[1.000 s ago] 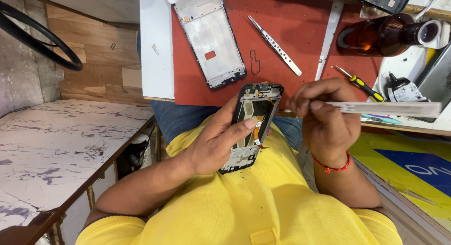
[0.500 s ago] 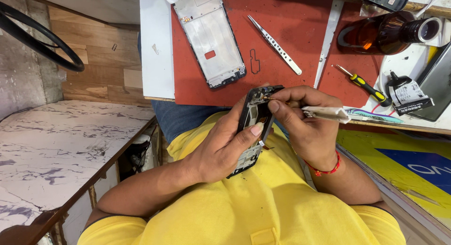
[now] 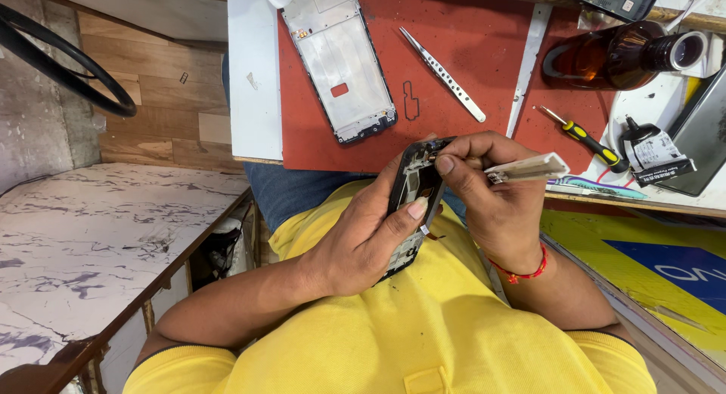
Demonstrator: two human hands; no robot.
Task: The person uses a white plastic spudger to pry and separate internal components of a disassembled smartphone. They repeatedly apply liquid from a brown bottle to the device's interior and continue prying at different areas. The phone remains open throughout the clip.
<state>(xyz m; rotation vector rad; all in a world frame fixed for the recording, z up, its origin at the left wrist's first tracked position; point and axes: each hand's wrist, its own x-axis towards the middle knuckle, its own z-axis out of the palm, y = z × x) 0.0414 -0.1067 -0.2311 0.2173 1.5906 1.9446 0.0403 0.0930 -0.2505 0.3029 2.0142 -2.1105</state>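
Observation:
My left hand [image 3: 363, 239] grips an opened black phone body [image 3: 414, 190] from below, its thumb across the right edge, the phone held upright over my yellow shirt. My right hand [image 3: 495, 197] pinches a pale flat tool [image 3: 527, 168] and its fingertips touch the phone's top end. A white phone frame [image 3: 338, 61] lies on the red mat [image 3: 469, 54] on the table, with metal tweezers [image 3: 443, 75] beside it.
A brown glass bottle [image 3: 620, 55] lies on its side at the back right. A yellow-handled screwdriver [image 3: 586, 139], a small black glue tube [image 3: 656, 150] and a dark phone panel [image 3: 703, 137] sit at the right. A marbled bench top [image 3: 91, 243] is to the left.
The phone has been turned more edge-on in my left hand. My right hand has moved in from the right, bringing the pale tool and its fingertips to the phone's top end.

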